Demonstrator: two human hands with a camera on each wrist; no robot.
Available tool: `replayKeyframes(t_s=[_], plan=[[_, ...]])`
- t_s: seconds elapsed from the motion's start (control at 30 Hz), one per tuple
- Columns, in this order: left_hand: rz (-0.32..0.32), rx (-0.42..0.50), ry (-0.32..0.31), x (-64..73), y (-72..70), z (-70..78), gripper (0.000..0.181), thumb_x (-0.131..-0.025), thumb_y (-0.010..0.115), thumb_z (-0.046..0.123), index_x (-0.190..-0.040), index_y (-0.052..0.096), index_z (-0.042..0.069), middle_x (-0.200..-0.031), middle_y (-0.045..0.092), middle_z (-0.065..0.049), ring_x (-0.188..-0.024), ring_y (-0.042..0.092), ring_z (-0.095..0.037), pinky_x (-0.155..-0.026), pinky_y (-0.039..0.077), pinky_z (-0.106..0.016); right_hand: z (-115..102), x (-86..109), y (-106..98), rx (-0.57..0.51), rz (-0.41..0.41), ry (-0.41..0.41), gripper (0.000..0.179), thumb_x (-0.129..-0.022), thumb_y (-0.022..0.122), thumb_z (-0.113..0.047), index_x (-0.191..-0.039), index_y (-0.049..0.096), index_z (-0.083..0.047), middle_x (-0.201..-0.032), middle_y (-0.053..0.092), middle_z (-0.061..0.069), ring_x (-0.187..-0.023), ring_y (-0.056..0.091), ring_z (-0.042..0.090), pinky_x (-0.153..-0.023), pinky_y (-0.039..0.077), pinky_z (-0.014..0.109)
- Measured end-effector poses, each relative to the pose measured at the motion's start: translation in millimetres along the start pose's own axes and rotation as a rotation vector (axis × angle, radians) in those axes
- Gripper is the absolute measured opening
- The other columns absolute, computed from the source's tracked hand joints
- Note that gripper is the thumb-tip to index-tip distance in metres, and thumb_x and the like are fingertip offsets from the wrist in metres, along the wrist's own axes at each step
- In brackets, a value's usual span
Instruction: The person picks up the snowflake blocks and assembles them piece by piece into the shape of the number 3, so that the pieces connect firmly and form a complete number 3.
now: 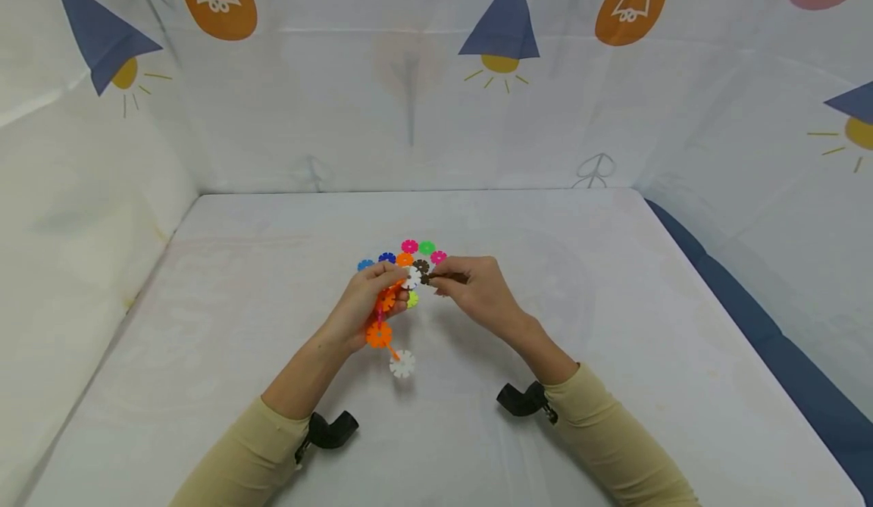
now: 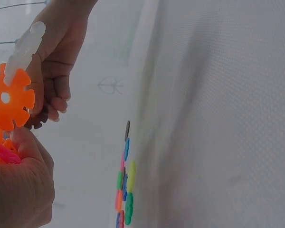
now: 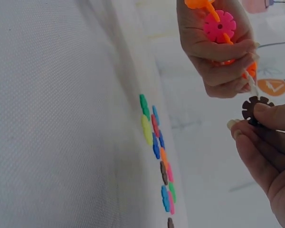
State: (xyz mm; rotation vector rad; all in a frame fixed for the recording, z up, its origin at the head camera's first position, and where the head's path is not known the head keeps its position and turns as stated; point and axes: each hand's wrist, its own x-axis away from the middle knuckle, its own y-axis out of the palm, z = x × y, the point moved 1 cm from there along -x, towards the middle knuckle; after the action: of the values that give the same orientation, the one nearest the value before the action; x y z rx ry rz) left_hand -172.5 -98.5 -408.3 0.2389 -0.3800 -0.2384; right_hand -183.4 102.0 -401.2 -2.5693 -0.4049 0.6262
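My left hand (image 1: 355, 306) grips a chain of notched plastic snowflake discs, mostly orange with pink and white ones. An orange disc (image 1: 379, 334) and a white disc (image 1: 402, 364) hang from its lower end. At the upper end, another white disc (image 1: 411, 277) sticks out past the left fingertips. A brown disc (image 3: 249, 109) is pinched between thumb and fingers of my right hand (image 1: 480, 291). In the right wrist view it meets the edge of the white disc; whether their notches are locked cannot be told. The left fingers partly cover the middle of the chain.
Loose discs lie flat on the white table (image 1: 239, 340) just beyond the hands, among them a pink disc (image 1: 409, 246), a green disc (image 1: 427, 248) and a light blue disc (image 1: 365, 264). A printed white cloth (image 1: 327, 113) encloses the back and sides.
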Motion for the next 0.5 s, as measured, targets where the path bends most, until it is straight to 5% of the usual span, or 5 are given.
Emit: replayKeyframes(t_s=[0.5], plan=[[-0.001, -0.02, 0.027, -0.1, 0.2, -2.6, 0.019, -0.102, 0.056, 0.026, -0.105, 0.055, 0.008, -0.078, 0.059, 0.0, -0.065, 0.06, -0.008, -0.068, 0.057, -0.016, -3.5, 0.7, 1.5, 0.133, 0.04, -0.166, 0.009, -0.085, 0.076, -0.003, -0.094, 0.077, -0.004, -0.088, 0.077, 0.005, -0.075, 0.072, 0.016, -0.07, 0.058, 0.02]])
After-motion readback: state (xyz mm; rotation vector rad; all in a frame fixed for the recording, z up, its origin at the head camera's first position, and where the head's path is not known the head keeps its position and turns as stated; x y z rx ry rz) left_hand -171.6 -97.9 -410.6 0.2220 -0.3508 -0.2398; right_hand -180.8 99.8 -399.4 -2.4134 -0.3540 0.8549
